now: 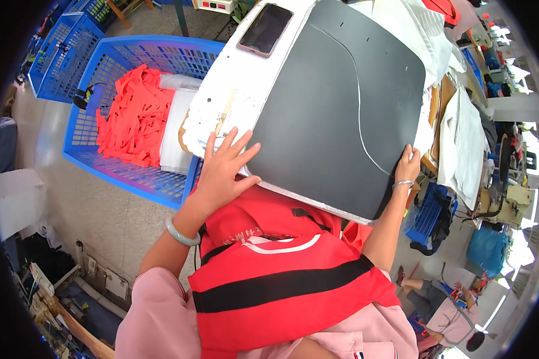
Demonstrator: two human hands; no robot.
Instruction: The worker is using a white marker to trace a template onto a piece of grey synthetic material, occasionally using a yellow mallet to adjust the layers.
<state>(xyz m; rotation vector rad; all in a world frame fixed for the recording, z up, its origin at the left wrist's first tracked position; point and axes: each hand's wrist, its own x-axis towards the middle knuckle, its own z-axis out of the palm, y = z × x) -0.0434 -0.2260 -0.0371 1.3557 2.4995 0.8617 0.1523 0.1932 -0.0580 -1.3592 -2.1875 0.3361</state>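
Observation:
A large dark grey board (335, 113) with rounded corners and a curved light line down it lies tilted on the white tabletop. My left hand (224, 170) is open, its fingers spread flat on the white surface beside the board's lower left corner. At the board's right edge, my right hand (406, 166) has its fingers closed around the rim. Red fabric with a black band (287, 281) covers my front and lap, just below the board's near edge.
A smartphone (266, 29) lies on the white tabletop (245, 78). To the left, a blue plastic basket (78, 128) holds red fabric strips (135, 116) and white sheets (178, 128). White cloth (461, 143) hangs at the right. Another person (446, 308) sits at lower right.

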